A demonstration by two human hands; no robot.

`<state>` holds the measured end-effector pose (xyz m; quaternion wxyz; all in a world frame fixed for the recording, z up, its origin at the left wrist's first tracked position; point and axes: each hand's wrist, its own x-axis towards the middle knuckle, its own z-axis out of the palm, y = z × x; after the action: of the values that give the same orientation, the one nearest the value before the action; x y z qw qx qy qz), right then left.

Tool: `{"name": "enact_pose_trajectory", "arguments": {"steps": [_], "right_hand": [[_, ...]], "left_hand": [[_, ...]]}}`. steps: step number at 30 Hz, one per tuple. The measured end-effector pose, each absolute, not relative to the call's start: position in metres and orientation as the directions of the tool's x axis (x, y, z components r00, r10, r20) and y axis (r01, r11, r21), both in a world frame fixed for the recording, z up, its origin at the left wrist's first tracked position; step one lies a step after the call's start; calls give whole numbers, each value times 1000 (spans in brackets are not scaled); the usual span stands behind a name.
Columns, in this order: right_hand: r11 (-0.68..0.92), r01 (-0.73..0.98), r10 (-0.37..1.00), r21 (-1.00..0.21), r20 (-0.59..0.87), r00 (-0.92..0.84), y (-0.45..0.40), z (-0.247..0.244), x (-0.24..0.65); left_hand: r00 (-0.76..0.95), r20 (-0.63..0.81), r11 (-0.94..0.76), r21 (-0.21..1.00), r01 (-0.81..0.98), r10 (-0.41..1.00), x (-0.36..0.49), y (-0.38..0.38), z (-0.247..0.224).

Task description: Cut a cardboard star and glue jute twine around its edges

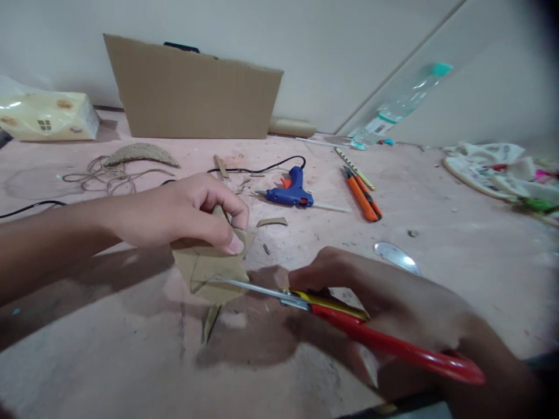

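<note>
My left hand pinches a small piece of brown cardboard between thumb and fingers, above the table. Pencil-like lines run across the cardboard, and a narrow strip of it hangs down below. In my right hand is a pair of scissors with red and yellow handles, its blades pointing left. The blades lie against the lower part of the cardboard; how far apart they are is hard to make out. Part of my right fingers is hidden behind the handles.
Beyond my hands lie a blue glue gun, an orange box cutter and a curved twine-wrapped piece. A cardboard sheet leans on the wall near a tissue pack. A plastic bottle tilts at the back right.
</note>
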<state>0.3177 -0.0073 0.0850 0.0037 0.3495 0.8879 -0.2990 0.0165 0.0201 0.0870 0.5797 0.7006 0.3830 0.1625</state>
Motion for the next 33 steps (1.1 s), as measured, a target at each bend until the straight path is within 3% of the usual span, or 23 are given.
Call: {"name": "enact_pose_trajectory", "arguments": {"steps": [3, 6, 8, 17, 21, 26, 33], "right_hand": [[556, 589, 634, -587, -160, -757, -2, 86, 314], [505, 527, 480, -684, -284, -830, 10, 89, 311], [487, 520, 463, -702, -298, -835, 13, 90, 310], [523, 564, 616, -639, -173, -768, -2, 80, 321], [502, 523, 531, -688, -232, -815, 3, 79, 324], [573, 540, 638, -616, -79, -766, -6, 74, 321], [552, 550, 625, -626, -126, -770, -7, 73, 324]], "left_hand": [[638, -195, -63, 931, 358, 745, 18, 18, 89], [624, -155, -120, 919, 376, 766, 21, 16, 90], [611, -159, -118, 914, 388, 775, 23, 14, 90], [606, -174, -118, 904, 412, 777, 24, 12, 89], [609, -163, -154, 887, 435, 776, 24, 14, 87], [592, -174, -114, 902, 417, 787, 26, 14, 87], [579, -146, -102, 922, 374, 803, 29, 10, 84]]}}
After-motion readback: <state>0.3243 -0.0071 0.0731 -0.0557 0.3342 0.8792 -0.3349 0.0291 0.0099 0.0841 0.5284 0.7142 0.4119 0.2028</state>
